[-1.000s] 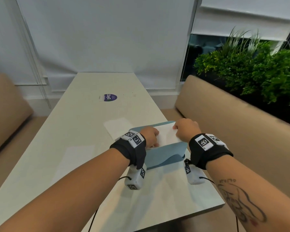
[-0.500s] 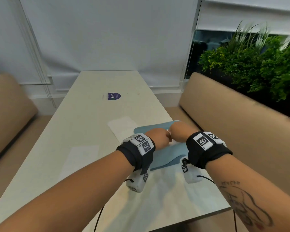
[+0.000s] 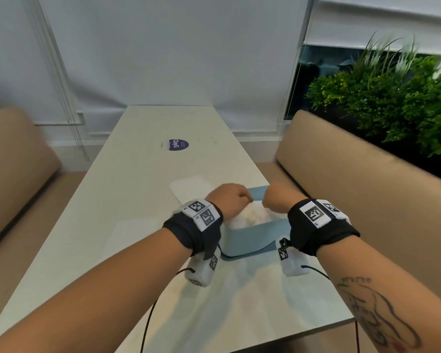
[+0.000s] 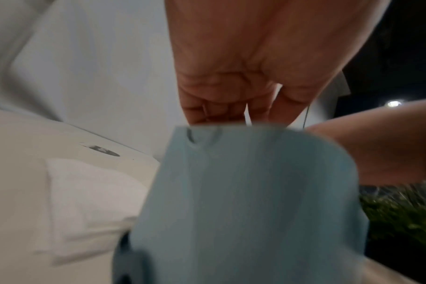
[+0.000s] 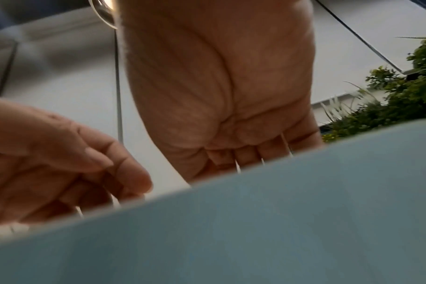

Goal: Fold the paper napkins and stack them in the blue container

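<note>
On the table [image 3: 138, 200], only head view shows napkins [image 3: 255, 216] inside blue container [image 3: 250, 238].

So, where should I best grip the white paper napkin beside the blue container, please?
Probably pinch the white paper napkin at its far left corner, from the left: it lies flat, and the blue container crowds its right side.

I'm seeing the blue container [image 3: 250, 238] looking like smooth matt plastic, the napkins [image 3: 252, 215] like soft white paper, the table [image 3: 138, 200] glossy.
</note>
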`<state>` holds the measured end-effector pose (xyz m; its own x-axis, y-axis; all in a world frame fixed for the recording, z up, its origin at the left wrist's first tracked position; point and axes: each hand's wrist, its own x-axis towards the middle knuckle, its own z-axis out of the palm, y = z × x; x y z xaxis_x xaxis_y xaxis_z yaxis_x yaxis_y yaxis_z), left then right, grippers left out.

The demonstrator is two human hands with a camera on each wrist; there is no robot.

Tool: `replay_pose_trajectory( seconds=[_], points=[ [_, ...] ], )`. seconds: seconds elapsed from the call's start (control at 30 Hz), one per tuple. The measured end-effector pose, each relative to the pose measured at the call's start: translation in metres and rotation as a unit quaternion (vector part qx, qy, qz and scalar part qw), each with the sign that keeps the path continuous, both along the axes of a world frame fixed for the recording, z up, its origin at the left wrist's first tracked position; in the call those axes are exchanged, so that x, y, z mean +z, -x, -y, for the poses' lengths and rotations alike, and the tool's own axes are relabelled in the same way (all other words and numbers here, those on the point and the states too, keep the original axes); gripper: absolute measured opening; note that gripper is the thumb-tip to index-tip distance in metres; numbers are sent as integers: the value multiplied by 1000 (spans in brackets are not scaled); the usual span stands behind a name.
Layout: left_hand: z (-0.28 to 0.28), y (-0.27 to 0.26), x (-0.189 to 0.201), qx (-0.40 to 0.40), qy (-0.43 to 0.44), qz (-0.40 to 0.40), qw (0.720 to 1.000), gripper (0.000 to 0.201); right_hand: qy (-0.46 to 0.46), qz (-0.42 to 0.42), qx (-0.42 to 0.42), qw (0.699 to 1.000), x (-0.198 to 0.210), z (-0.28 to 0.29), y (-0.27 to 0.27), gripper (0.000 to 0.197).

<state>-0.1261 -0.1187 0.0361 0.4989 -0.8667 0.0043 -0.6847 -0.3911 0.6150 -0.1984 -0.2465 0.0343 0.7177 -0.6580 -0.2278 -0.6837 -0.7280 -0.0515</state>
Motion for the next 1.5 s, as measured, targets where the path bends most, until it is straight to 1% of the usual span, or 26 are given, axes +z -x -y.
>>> replay_pose_trajectory(
  seconds=[0.07, 0.17, 0.23, 0.27, 0.33, 0.37, 0.43, 0.53, 0.6, 0.73, 0.87, 0.93, 1.0, 1.03, 1.1, 1.17, 1.23, 1.3, 1.33, 1.4, 1.43, 1.5],
  points=[
    [-19, -14, 5, 40, 52, -37, 997, 24, -20, 40, 5, 999, 13, -16, -4, 12],
    [-55, -40, 7, 98, 80, -94, 988, 22, -59, 81, 32, 994, 30, -47, -17, 17],
    [-83, -59, 4, 146, 71, -117, 980, 22, -101, 110, 44, 988, 37, -74, -29, 21],
    [-97, -68, 2, 168, 56, -124, 976, 22, -138, 134, 44, 980, 38, -87, -36, 19],
    [-123, -81, -4, 203, 20, -142, 968, 23, -220, 177, 41, 958, 37, -113, -49, 12],
    [-135, -87, -8, 220, 5, -153, 964, 23, -252, 186, 42, 949, 34, -126, -56, 11],
    [-157, -95, -16, 248, -18, -165, 954, 21, -296, 174, 48, 938, 25, -147, -70, 12],
    [-181, -104, -27, 276, -51, -182, 942, 13, -334, 124, 46, 933, 5, -170, -90, 13],
    [-191, -109, -33, 286, -78, -196, 935, 13, -346, 99, 36, 932, -11, -180, -101, 12],
    [-203, -119, -44, 294, -117, -222, 922, 23, -354, 68, -6, 933, -37, -190, -118, 17],
    [-211, -126, -54, 315, -138, -234, 910, 15, -349, 31, -41, 936, -48, -191, -126, 22],
    [-213, -128, -56, 319, -139, -245, 905, 13, -366, 37, -60, 928, -51, -190, -128, 21],
    [-213, -128, -56, 313, -139, -254, 904, 12, -400, 43, -85, 912, -52, -191, -128, 16],
    [-213, -128, -56, 309, -139, -261, 904, 14, -419, 52, -95, 902, -52, -192, -128, 13],
    [-213, -124, -55, 297, -141, -279, 902, 25, -446, 81, -105, 885, -53, -193, -128, 14],
    [-213, -121, -55, 290, -123, -299, 901, 39, -468, 109, -104, 871, -55, -194, -125, 18],
    [-213, -119, -56, 285, -105, -306, 902, 48, -484, 143, -107, 856, -56, -195, -122, 26],
    [-214, -119, -58, 290, -94, -305, 902, 46, -486, 192, -109, 845, -57, -197, -120, 31],
    [-213, -119, -59, 296, -87, -302, 902, 42, -483, 223, -108, 840, -58, -197, -120, 31],
    [-213, -121, -58, 308, -73, -283, 905, 25, -479, 282, -99, 825, -56, -196, -122, 31],
    [-213, -122, -58, 313, -65, -278, 906, 23, -481, 309, -93, 815, -54, -196, -124, 30],
    [-213, -126, -58, 311, -37, -299, 902, 33, -489, 360, -81, 790, -48, -195, -126, 30]
  ],
)
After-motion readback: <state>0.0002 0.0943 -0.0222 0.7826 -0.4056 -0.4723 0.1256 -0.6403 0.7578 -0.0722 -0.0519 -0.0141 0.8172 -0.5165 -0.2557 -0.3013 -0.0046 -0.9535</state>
